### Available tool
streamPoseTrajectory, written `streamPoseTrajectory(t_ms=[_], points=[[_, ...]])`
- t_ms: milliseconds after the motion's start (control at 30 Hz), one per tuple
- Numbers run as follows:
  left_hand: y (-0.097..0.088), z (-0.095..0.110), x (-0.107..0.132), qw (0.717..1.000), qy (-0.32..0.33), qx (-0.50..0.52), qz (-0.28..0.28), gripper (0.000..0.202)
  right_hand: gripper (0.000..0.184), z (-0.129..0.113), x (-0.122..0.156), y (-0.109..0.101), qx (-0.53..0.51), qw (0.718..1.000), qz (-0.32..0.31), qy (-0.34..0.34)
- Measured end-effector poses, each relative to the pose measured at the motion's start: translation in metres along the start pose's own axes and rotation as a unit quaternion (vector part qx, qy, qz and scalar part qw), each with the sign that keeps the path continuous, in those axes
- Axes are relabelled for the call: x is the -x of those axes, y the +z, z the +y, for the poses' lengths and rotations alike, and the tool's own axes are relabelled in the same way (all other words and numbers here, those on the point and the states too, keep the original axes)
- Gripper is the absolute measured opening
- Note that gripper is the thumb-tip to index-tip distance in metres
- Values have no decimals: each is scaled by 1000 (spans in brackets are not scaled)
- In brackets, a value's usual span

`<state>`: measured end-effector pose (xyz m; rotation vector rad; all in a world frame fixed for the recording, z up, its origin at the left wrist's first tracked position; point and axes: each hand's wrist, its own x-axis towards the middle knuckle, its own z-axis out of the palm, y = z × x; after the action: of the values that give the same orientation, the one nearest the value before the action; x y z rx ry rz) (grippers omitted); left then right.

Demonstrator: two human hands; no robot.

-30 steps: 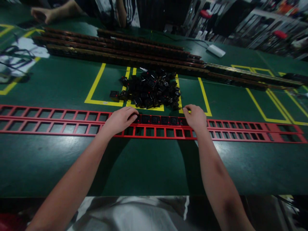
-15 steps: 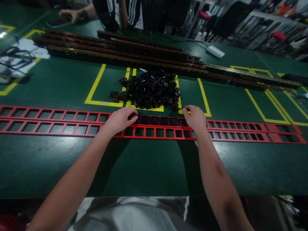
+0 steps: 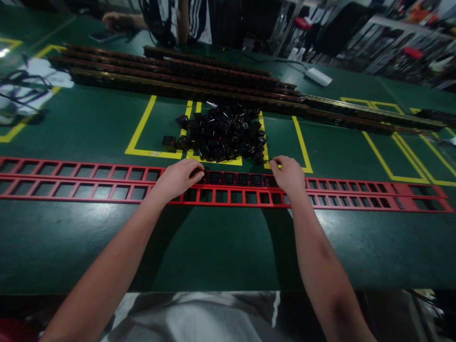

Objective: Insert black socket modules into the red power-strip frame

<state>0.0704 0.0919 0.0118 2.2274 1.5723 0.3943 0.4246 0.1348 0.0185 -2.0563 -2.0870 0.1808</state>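
A long red frame (image 3: 235, 196) with two rows of square openings lies across the green table. In its upper row sits a line of black square blocks (image 3: 229, 178), each with a small red dot. My left hand (image 3: 177, 179) is closed at the left end of that line, thumb and fingers pinching a dark block (image 3: 202, 179) that they partly cover. At the right end, my right hand (image 3: 289, 176) is closed with curled fingers on another black block (image 3: 270, 181), largely hidden by the hand. Beyond the frame lies a heap of loose black blocks (image 3: 224, 133).
Long dark brown strips (image 3: 178, 78) lie stacked across the table behind the heap. Yellow tape lines (image 3: 140, 124) mark the tabletop. Cables (image 3: 24, 85) lie at the far left, and a white box (image 3: 318, 76) at the back. Across the table, a person's hand (image 3: 116, 21) is near a phone-like dark object (image 3: 107, 36).
Both of my hands stay practically where they were, at the two ends of the block line. The other person's hand has drawn back slightly to the right from the dark flat object.
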Motion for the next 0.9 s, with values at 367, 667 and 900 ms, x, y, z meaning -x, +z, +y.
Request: streamPoseTrajectory(t_ms=[367, 667, 900], points=[[-2, 4, 0, 1000, -6, -8, 1, 28, 38, -2, 1, -2, -5, 1000, 3, -5], [-1, 4, 0, 1000, 1, -20, 2, 30, 38, -1, 1, -1, 2, 1000, 4, -6], [0, 4, 0, 1000, 4, -21, 2, 31, 38, -1, 1, -1, 4, 1000, 4, -2]])
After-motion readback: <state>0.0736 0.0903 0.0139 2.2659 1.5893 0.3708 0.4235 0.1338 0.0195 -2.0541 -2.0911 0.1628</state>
